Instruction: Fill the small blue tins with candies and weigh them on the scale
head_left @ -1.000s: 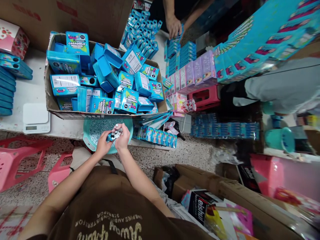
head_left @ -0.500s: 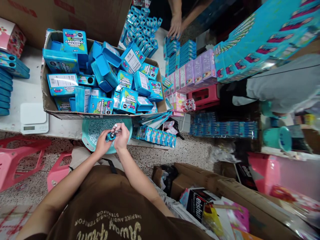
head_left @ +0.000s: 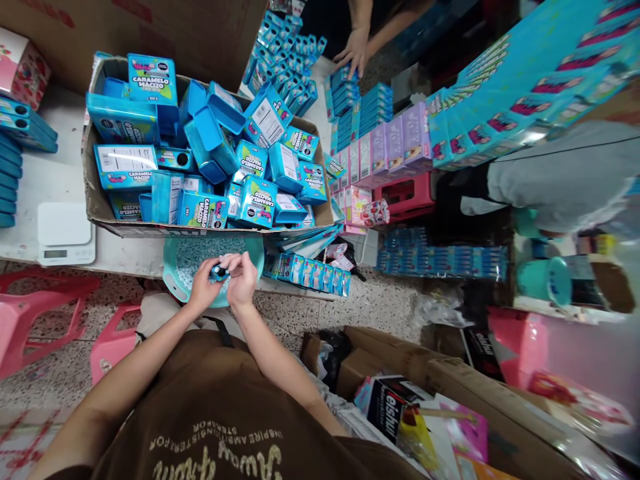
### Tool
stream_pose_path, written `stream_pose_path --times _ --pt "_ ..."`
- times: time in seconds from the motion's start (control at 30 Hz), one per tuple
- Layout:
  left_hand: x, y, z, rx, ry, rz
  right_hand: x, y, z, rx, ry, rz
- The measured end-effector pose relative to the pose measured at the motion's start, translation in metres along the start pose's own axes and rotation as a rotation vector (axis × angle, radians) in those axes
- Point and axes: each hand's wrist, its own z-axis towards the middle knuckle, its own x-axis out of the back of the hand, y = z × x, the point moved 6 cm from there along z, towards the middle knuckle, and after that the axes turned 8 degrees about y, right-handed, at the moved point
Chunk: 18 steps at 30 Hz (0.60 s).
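My left hand (head_left: 202, 285) is closed around a small blue candy box (head_left: 219, 272), its dark round opening facing up. Close against it, my right hand (head_left: 243, 280) has its fingers curled together over the opening, with pale candies partly hidden at the fingertips. Both hands are above a turquoise basin (head_left: 173, 283) holding many small light-blue candies (head_left: 193, 252). Just beyond the basin stands an open carton (head_left: 113, 228) heaped with blue candy boxes (head_left: 257, 201) labelled "Caramelo Macizo".
A white kitchen scale (head_left: 66, 232) sits on the table at left. Stacked blue packs (head_left: 310, 275) lie right of the basin. Across the table are another person's hands (head_left: 354, 53) over blue packs. Pink stools (head_left: 37, 320) and cardboard boxes (head_left: 400, 353) stand on the floor.
My right fingers have lowered and curled closer over the small box's opening. My left hand keeps its hold. Across the table, the other person's hand has spread its fingers over the packs.
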Motion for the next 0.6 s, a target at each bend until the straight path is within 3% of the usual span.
stream_pose_path --times 0.13,0.23,0.4,0.47,0.6 --pt "-0.001 -0.002 0.0 0.03 0.015 -0.016 -0.004 -0.002 -0.005 -0.016 -0.044 0.027" --pt "0.001 -0.005 -0.001 0.098 0.015 -0.004 0.003 -0.006 0.0 -0.01 -0.007 0.02" --pt "0.015 -0.007 -0.001 0.111 -0.009 0.153 0.049 0.013 0.022 -0.06 0.187 -0.035" --pt "0.022 -0.009 0.0 0.099 -0.007 0.189 0.071 0.033 0.033 -0.116 0.188 -0.244" --pt "0.035 -0.016 0.002 0.103 0.017 0.275 0.09 0.079 0.052 -0.15 -0.051 -0.929"
